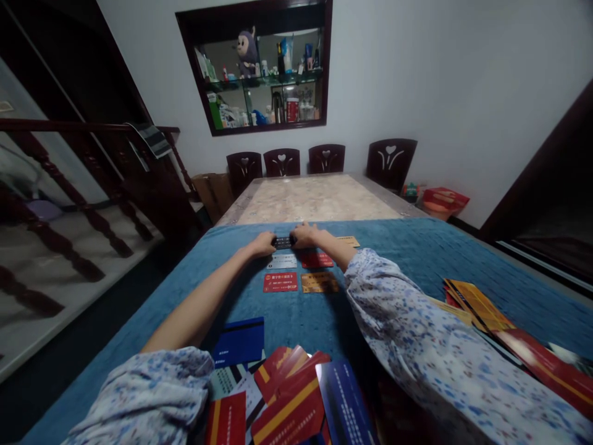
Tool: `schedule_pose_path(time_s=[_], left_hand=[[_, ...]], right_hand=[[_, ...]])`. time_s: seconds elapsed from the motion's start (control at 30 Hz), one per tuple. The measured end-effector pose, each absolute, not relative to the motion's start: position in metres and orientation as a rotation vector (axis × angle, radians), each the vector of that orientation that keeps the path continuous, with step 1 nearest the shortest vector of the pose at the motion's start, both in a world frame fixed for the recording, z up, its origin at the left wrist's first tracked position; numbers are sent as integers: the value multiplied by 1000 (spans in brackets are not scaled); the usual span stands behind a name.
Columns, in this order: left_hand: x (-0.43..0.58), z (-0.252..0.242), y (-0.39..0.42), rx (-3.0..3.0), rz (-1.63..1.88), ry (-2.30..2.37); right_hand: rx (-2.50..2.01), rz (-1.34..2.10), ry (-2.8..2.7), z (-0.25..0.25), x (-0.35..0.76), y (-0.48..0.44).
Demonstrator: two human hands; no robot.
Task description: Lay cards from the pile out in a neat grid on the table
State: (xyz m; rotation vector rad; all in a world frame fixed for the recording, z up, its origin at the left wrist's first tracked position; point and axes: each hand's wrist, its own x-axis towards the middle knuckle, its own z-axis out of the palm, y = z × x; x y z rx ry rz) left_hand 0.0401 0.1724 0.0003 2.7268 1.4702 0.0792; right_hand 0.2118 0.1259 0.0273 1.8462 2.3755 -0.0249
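From my remote seat, through the head camera, I have both hands out over the blue cloth (370, 346) towards its far edge, meeting at a black card (284, 243). My left hand (264, 243) touches the card's left end and my right hand (304, 235) its right end. The fingers are curled there, but I cannot tell whether they grip it or only press on it.

Just nearer than the black card lies a white card (281, 262), with a red card (319, 260) to its right, partly behind my forearm. In the nearest row, a red-and-white card (280, 282) sits left of a gold card (319, 283). A yellow card (349, 241) shows to the right of my right hand. Nearest me is a loose pile of cards (290, 405), a blue card (241, 340) at its far left. More cards (479, 306) lie on the right, beyond my sleeve (430, 346).
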Motion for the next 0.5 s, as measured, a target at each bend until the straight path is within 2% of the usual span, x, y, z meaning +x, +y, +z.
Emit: schedule_pose_path(time_s=[0.5], left_hand=[[53,3,182,2610,-180,1635]], right_hand=[[1878,16,2372,17,205,136]])
